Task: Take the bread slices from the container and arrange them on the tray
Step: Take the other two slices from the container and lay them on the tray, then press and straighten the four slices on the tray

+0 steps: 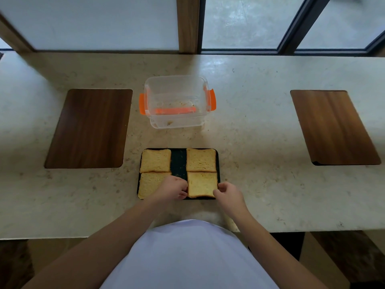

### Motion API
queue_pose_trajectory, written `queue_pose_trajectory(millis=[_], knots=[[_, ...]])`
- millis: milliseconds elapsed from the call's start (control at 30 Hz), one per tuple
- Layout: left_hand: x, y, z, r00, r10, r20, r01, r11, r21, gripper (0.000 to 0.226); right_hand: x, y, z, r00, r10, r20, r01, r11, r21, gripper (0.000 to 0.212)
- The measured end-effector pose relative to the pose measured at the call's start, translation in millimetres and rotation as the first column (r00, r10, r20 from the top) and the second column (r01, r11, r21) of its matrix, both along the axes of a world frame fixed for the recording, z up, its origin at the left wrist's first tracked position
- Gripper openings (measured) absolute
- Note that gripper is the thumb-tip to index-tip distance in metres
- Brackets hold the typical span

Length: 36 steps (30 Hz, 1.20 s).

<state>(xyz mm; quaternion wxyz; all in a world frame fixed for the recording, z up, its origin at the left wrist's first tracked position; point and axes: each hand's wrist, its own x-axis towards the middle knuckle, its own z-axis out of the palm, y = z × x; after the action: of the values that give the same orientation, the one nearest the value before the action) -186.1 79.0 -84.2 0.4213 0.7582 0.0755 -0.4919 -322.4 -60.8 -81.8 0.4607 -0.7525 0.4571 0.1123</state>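
We read no text, label, brand or number on the container (177,101), tray (178,161) or bread.

Four bread slices (201,160) lie on the tray (178,161), container (177,101) behind.

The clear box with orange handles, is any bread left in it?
Empty. The container holds only crumbs; all four bread slices lie on the tray.

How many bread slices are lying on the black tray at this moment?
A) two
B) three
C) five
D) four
D: four bread slices lie on the tray, two on each side, with a bare dark strip between.
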Motion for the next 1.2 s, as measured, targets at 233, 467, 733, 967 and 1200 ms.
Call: queue_pose_trajectory(millis=[233, 467, 733, 967, 1200], knots=[[-4.8, 4.8, -8.7, 0.949, -0.264, 0.172, 0.251, 0.963, 0.093, 0.035, 0.7, 7.4, 0.1, 0.983, 0.172, -0.064, -0.177, 0.980, -0.091, 0.016], [-9.5, 14.3, -2.9, 0.622, -0.605, 0.497, 0.509, 0.795, 0.329, 0.022, 8.3, 3.4, 8.5, 0.964, 0.241, -0.112, -0.253, 0.960, -0.117, 0.016], [74.0, 64.5, 21.9, 0.857, -0.058, 0.512, -0.049, 0.980, 0.193, 0.033, 76.1, 18.5, 19.1, 0.965, 0.261, 0.009, -0.261, 0.964, -0.049, 0.033], [104.0, 79.0, 17.0, 0.900, 0.012, 0.437, -0.111, 0.973, 0.202, 0.030, 138.2, 42.1, 14.0, 0.992, 0.125, -0.009, -0.116, 0.947, 0.301, 0.040], [124.1, 81.4, 12.4, 0.948, 0.236, 0.214, -0.261, 0.961, 0.095, 0.040, 156.8, 45.5, 0.0, 0.996, 0.045, -0.073, -0.017, 0.938, 0.347, 0.045]])
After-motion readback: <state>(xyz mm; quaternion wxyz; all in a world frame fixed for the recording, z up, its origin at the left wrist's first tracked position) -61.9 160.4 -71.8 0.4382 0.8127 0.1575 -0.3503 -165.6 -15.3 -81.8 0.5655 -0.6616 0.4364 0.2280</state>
